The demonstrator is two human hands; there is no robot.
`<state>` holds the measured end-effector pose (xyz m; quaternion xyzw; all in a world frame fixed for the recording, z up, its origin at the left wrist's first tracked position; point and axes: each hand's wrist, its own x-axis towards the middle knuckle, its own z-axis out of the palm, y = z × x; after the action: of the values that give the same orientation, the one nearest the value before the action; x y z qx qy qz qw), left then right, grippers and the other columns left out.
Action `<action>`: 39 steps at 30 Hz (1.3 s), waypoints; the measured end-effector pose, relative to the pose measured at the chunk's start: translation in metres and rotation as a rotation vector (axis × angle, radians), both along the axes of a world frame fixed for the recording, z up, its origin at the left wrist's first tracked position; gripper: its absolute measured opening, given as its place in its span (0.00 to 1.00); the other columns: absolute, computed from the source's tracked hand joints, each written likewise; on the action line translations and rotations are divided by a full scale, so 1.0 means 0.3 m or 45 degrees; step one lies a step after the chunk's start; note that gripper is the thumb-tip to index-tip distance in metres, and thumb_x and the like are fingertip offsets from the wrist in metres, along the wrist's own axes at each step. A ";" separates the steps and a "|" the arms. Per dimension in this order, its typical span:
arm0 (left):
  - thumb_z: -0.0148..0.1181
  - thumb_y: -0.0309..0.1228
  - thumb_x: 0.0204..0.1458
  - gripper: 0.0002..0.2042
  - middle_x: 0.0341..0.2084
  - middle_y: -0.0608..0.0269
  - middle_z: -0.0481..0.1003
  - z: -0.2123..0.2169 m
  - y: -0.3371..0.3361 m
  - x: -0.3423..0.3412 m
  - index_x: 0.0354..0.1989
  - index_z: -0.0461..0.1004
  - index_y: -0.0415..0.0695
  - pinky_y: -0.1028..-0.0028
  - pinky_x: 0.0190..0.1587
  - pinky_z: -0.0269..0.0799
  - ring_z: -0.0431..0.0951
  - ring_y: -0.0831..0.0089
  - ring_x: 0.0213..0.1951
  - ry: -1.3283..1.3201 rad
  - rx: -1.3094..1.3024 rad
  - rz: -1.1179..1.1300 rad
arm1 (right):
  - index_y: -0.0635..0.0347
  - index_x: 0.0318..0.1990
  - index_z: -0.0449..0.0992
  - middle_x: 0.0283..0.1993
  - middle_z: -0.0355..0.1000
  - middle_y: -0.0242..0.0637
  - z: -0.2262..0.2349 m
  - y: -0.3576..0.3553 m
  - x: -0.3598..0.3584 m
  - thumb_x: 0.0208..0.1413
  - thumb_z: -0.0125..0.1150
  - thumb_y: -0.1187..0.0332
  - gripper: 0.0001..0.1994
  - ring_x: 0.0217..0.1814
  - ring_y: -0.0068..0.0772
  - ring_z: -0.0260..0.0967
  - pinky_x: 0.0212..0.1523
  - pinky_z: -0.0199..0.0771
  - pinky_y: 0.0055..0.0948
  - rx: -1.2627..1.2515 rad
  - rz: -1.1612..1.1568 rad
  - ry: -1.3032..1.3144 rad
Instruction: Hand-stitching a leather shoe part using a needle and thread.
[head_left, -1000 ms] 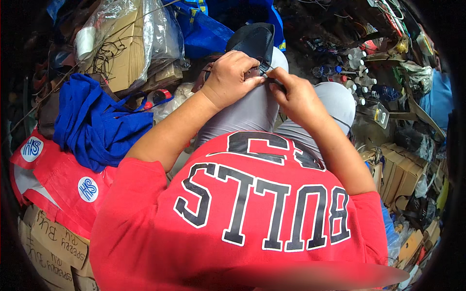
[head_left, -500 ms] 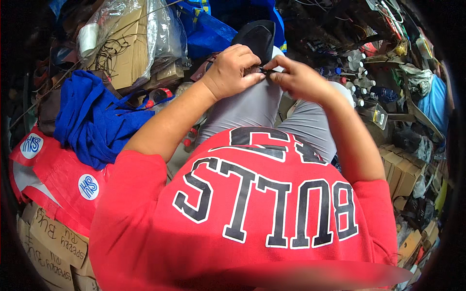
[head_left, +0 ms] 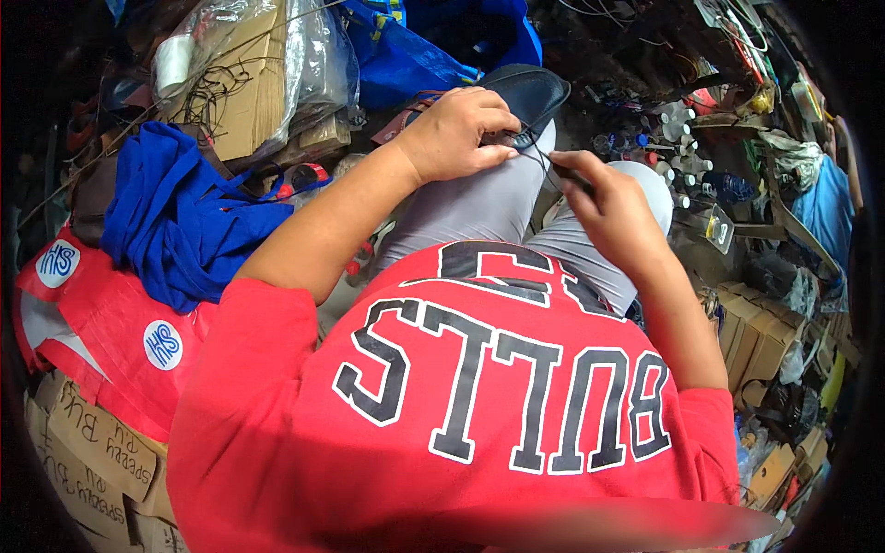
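Observation:
A black shoe (head_left: 535, 92) with a rounded end rests over my left knee. My left hand (head_left: 461, 136) is closed on its near side, thumb and fingers pinching the edge. To the right of it, my right hand (head_left: 610, 201) is closed, with fingers curled around a slim dark piece (head_left: 573, 171) whose kind I cannot make out. A thin dark cord (head_left: 542, 150) runs between the shoe and my right fingers. Grey trousers (head_left: 470, 207) cover my legs beneath both hands.
Blue fabric (head_left: 175, 221) lies heaped on the left, above a red bag (head_left: 120, 323) and cardboard (head_left: 101, 442). Ahead stand a blue bag (head_left: 406, 55) and plastic-wrapped cardboard (head_left: 244, 101). Several plastic bottles (head_left: 682, 166) and folded cardboard (head_left: 761, 336) crowd the right.
My right hand has drawn away from the shoe, toward me and to the right, and the cord now spans the gap. The shoe has tilted to the right; my left hand keeps its hold.

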<state>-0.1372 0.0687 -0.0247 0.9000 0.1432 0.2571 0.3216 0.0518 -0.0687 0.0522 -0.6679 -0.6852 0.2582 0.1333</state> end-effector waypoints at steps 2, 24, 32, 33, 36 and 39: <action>0.65 0.30 0.39 0.12 0.32 0.57 0.75 0.011 0.004 -0.010 0.33 0.77 0.41 0.66 0.44 0.69 0.75 0.59 0.38 0.005 0.020 0.029 | 0.61 0.50 0.71 0.40 0.75 0.47 0.014 -0.012 0.024 0.57 0.53 0.70 0.13 0.41 0.33 0.74 0.42 0.70 0.29 -0.343 -0.325 0.636; 0.67 0.29 0.36 0.13 0.33 0.58 0.76 0.008 0.001 -0.007 0.34 0.77 0.41 0.66 0.44 0.69 0.75 0.61 0.39 0.011 -0.015 0.061 | 0.59 0.48 0.73 0.32 0.75 0.51 -0.070 0.058 -0.006 0.55 0.54 0.70 0.13 0.33 0.46 0.75 0.36 0.72 0.36 -0.106 -0.204 0.411; 0.67 0.30 0.36 0.13 0.31 0.60 0.74 -0.002 -0.014 -0.002 0.33 0.77 0.43 0.66 0.44 0.67 0.74 0.61 0.37 -0.014 0.115 0.054 | 0.56 0.43 0.76 0.34 0.74 0.53 -0.008 0.147 -0.033 0.50 0.53 0.68 0.13 0.38 0.53 0.73 0.42 0.72 0.44 -0.253 -0.069 -0.058; 0.67 0.30 0.36 0.13 0.31 0.60 0.74 -0.001 -0.009 0.007 0.33 0.77 0.43 0.66 0.44 0.67 0.74 0.61 0.37 -0.031 0.152 0.056 | 0.55 0.42 0.77 0.34 0.74 0.52 -0.020 0.159 -0.024 0.49 0.53 0.67 0.13 0.39 0.53 0.73 0.43 0.71 0.44 -0.254 -0.041 -0.058; 0.67 0.30 0.36 0.13 0.31 0.59 0.73 -0.010 0.004 0.020 0.33 0.76 0.43 0.65 0.44 0.67 0.74 0.61 0.37 -0.011 0.128 0.050 | 0.53 0.45 0.75 0.37 0.74 0.52 -0.040 0.164 0.002 0.51 0.52 0.65 0.14 0.41 0.54 0.72 0.45 0.71 0.44 -0.306 -0.002 -0.017; 0.67 0.31 0.37 0.12 0.30 0.59 0.73 -0.005 -0.001 0.034 0.32 0.77 0.43 0.65 0.42 0.68 0.74 0.61 0.36 -0.038 0.118 0.046 | 0.57 0.48 0.71 0.42 0.74 0.51 -0.114 0.072 0.035 0.55 0.52 0.65 0.14 0.46 0.54 0.71 0.47 0.70 0.42 -0.130 -0.093 0.336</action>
<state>-0.1271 0.0683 -0.0262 0.9073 0.1425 0.2827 0.2769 0.0621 -0.0472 0.0180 -0.6585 -0.6229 0.3733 0.1972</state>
